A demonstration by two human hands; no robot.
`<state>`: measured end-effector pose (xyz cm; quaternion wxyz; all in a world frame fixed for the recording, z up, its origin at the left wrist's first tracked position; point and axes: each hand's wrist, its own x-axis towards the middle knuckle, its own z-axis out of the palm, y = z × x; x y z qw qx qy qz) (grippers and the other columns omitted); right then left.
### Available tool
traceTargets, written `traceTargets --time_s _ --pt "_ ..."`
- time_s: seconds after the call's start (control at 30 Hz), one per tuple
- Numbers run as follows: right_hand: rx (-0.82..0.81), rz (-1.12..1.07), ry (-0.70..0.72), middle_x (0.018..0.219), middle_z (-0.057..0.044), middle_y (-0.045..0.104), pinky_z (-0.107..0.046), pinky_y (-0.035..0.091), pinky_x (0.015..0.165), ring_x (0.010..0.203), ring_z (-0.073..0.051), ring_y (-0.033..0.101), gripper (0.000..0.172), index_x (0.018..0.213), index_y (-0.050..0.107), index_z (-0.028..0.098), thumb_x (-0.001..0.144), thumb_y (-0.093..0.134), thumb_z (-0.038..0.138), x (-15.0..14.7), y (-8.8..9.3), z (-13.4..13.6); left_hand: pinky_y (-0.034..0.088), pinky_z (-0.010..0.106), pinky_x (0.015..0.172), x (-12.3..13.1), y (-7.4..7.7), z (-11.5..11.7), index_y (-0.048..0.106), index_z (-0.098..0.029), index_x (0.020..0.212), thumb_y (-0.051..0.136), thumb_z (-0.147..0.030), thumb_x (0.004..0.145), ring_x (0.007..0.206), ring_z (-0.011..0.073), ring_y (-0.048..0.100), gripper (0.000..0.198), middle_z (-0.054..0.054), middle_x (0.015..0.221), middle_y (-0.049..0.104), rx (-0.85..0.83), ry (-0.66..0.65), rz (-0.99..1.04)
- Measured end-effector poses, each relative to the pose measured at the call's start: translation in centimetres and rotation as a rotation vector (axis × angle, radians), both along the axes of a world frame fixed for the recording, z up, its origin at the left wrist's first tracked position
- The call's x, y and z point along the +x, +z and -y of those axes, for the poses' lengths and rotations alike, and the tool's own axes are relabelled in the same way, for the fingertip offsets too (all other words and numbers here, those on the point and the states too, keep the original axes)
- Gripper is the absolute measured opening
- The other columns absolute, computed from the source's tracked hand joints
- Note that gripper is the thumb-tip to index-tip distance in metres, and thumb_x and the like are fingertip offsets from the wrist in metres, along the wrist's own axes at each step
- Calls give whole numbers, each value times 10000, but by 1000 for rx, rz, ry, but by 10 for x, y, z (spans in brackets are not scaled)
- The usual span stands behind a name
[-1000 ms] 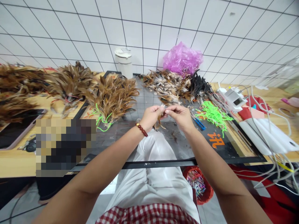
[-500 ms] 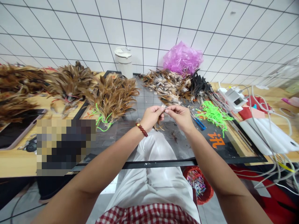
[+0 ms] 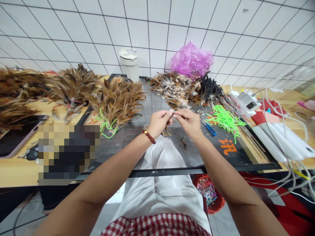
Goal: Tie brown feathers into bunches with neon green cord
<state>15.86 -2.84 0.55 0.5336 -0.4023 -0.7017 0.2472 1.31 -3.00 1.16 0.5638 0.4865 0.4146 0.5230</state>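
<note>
White tiles with dark joints make up the wall point(image 3: 157, 32) across the top of the frame; beneath it, a wooden worktop point(image 3: 22, 172) carries a dark panel point(image 3: 128, 144). Near the centre, a small feather bundle point(image 3: 167, 131) hangs from the left hand point(image 3: 158, 122), its long axis running steeply down and slightly left, the loose ends toward the bottom of the frame. Compared with a second ago, less of it shows below the fingers, while both hands keep nearly the same place. What shows is brown, thin and wispy, with a pale bit at the fingertips. The left grip is closed on it, thumb against fingers. The right hand point(image 3: 190, 122) has its fingertips drawn together, touching the left's; what they hold, I cannot tell.
</note>
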Motion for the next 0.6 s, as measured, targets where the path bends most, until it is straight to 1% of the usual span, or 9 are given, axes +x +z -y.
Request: traceTargets --time_s 0.07,0.13,0.23,0.33,0.43,0.53,0.6 --pt "13 11 -18 805 -20 705 -337 491 786 814 -172 627 96 832 752 265 778 675 283 0 -2 -1 396 193 510 0 -1 0 587 -129 597 649 -397 762 484 64 498 321 0 534 549 13 -19 -18" --pt "-13 -8 -35 797 -22 695 -319 490 741 771 -159 616 107 833 749 240 743 704 277 -1 -4 -2 383 190 506 1 -3 -1 585 -132 603 639 -393 769 480 62 486 313 -9 521 535 40 -14 -56" --pt "-161 -120 -9 760 -8 667 -285 476 655 659 -122 575 234 892 731 202 679 752 297 -2 -6 -4 352 191 493 0 -6 -3 573 -142 600 622 -368 781 463 59 454 293 -25 490 508 76 11 -125" --pt "-313 -272 83 694 20 634 -270 467 637 608 -100 550 325 908 709 190 618 792 311 -4 -5 -5 339 198 493 -1 -7 -5 557 -150 589 604 -358 791 456 62 437 294 -30 475 494 92 13 -159" --pt "-351 -358 136 714 14 649 -276 471 669 652 -110 570 295 854 703 192 605 802 316 -4 -1 -4 342 201 501 -1 -7 -5 554 -152 592 602 -359 790 466 65 441 290 -30 481 496 104 18 -159" --pt "-324 -357 115 717 5 652 -273 456 664 665 -115 566 206 774 692 188 666 761 350 -4 3 -1 350 200 506 -1 -7 -4 562 -150 600 618 -362 777 471 66 449 282 -29 488 504 105 21 -143" --pt "-310 -337 97 677 13 627 -261 433 639 635 -105 536 189 732 678 182 697 737 358 -3 5 -1 360 200 507 -1 -6 -3 577 -145 614 631 -373 768 475 68 461 280 -25 495 516 89 15 -114"
